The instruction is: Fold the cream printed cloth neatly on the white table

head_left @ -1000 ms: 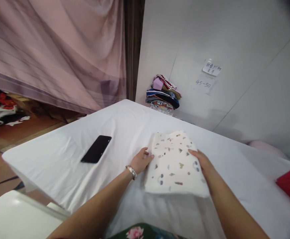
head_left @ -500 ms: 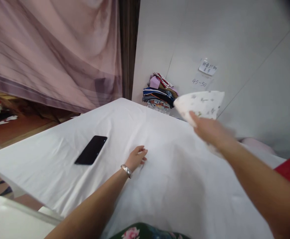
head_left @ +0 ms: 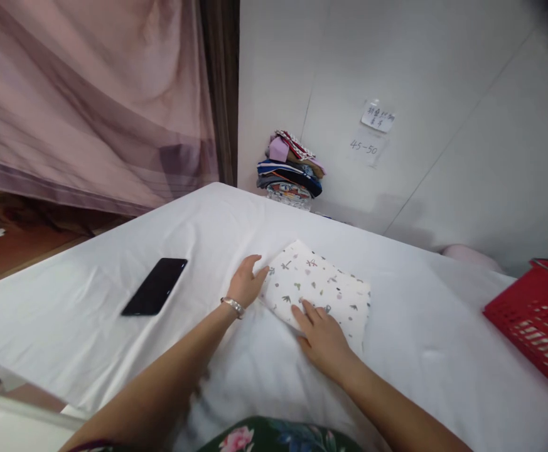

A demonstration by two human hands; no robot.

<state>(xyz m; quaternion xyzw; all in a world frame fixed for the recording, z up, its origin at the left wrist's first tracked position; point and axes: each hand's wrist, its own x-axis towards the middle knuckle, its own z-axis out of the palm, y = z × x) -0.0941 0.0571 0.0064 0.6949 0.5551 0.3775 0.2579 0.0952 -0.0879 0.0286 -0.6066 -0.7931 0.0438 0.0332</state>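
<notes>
A folded white cloth (head_left: pixel 318 276) printed with small leaves and sprigs lies flat on the white-covered table (head_left: pixel 236 220) in front of me. My right hand (head_left: pixel 323 336) rests on its near edge, fingers spread over the print. Beside the cloth's left corner is my left hand (head_left: pixel 247 281), thumb and fingers apart, with a silver bracelet (head_left: pixel 233 307) at the wrist. The thumb reaches the cloth's edge; whether it presses on it I cannot tell. Further left, a black phone (head_left: pixel 155 287) lies on the tablecloth.
Against the wall behind the table stands a stack of folded clothes (head_left: pixel 290 169). A red plastic basket (head_left: pixel 537 307) is at the right edge. Pink curtains (head_left: pixel 113 94) hang at the back left, and handwritten paper signs (head_left: pixel 377 117) are stuck to the wall.
My right hand has brought the cloth down from the air at the right onto the table and now lies open on it. The view has turned somewhat right, showing more basket.
</notes>
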